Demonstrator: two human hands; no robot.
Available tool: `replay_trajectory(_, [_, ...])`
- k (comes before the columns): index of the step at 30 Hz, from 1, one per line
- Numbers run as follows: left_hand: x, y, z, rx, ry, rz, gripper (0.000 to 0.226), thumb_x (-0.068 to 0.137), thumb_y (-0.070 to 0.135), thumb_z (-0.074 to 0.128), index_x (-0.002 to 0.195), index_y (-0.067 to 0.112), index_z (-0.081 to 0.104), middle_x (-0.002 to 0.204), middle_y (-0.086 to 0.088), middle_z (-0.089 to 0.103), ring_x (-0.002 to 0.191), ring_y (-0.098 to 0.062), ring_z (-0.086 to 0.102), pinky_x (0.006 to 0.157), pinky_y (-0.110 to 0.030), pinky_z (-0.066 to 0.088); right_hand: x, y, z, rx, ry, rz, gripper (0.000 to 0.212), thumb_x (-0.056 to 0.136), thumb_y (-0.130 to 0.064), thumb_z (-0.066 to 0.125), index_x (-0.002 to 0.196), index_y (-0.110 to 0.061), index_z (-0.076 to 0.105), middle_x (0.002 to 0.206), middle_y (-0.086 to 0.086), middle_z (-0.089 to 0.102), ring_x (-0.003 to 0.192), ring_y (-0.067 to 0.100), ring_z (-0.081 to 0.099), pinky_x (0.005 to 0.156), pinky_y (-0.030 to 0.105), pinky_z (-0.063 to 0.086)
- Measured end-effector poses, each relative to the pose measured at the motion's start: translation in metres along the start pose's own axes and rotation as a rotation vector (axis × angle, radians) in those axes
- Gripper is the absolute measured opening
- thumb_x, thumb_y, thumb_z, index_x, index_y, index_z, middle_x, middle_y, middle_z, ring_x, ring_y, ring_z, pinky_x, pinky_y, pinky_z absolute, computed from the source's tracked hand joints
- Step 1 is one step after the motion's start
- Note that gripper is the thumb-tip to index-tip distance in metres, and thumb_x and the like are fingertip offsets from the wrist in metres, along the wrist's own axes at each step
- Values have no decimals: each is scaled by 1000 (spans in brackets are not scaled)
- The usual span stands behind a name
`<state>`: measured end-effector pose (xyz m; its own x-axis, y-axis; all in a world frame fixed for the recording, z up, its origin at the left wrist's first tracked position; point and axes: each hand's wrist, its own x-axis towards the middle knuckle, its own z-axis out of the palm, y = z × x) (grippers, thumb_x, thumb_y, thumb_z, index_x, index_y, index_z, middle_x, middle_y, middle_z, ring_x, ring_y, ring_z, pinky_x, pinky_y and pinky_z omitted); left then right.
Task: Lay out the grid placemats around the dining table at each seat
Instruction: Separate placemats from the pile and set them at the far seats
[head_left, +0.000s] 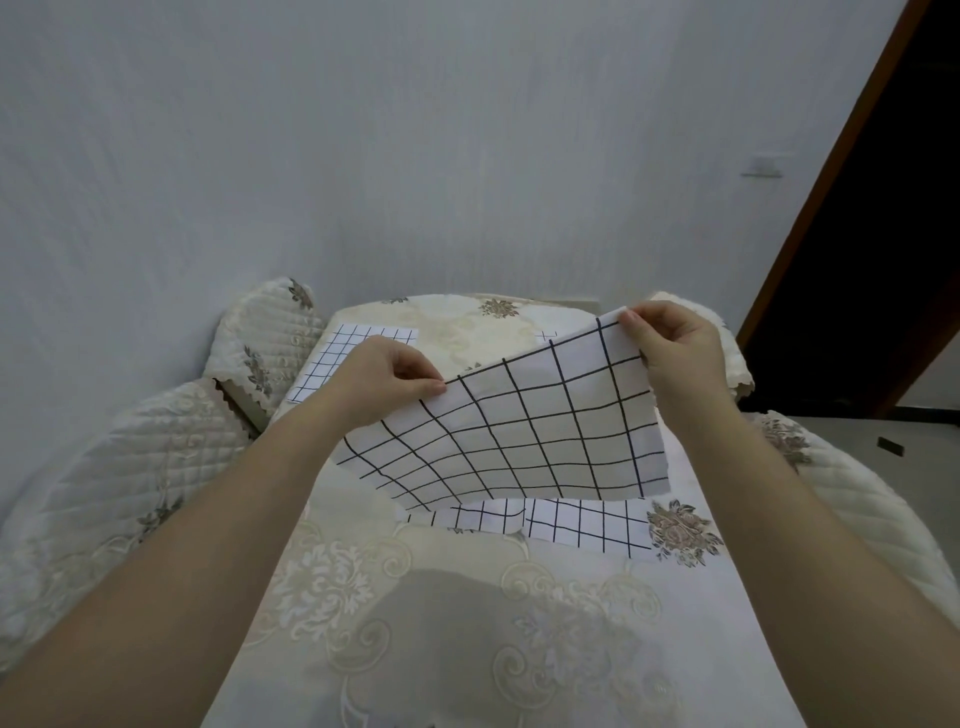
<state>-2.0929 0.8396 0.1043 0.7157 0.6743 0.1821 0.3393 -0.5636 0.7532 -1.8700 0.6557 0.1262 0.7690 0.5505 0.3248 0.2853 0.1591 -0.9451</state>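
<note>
A white placemat with a black grid (524, 431) hangs in the air above the middle of the dining table (467, 597). My left hand (379, 382) pinches its left top corner and my right hand (675, 348) pinches its right top corner. Under its lower edge more grid placemats (582, 525) lie on the cream floral tablecloth. Another grid placemat (332, 358) lies flat at the far left seat. A small piece of a further grid mat (548, 335) shows at the far right, mostly hidden by the held one.
Chairs with quilted cream covers stand round the table: two at the left (265, 343) (114, 467), one at the right (857, 499). A white wall is close behind the table. A dark doorway with a brown frame (852, 208) is at the right.
</note>
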Motion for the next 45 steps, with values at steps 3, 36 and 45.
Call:
replay_trajectory(3, [-1, 4, 1, -5, -31, 7, 5, 77, 14, 78, 82, 14, 77, 81, 1, 75, 74, -6, 67, 72, -14, 49, -1, -1, 5, -12, -23, -23, 5, 89, -12, 64, 86, -13, 69, 78, -4, 66, 74, 2, 61, 72, 17, 52])
replay_trajectory(36, [12, 36, -62, -473, 306, -1, 5, 79, 9, 74, 78, 11, 71, 73, -5, 71, 66, -17, 68, 70, -29, 60, 4, 5, 5, -243, -296, 69, 3, 84, -4, 68, 81, -4, 69, 85, 17, 68, 79, 26, 65, 62, 14, 55])
replay_trajectory(45, [-35, -13, -109, -447, 458, -124, 10, 83, 7, 71, 86, -2, 70, 76, -12, 71, 63, -16, 70, 70, -33, 61, 3, -10, 79, -135, -369, 11, 10, 86, -16, 68, 81, -8, 72, 92, 20, 72, 86, 32, 70, 71, 25, 58])
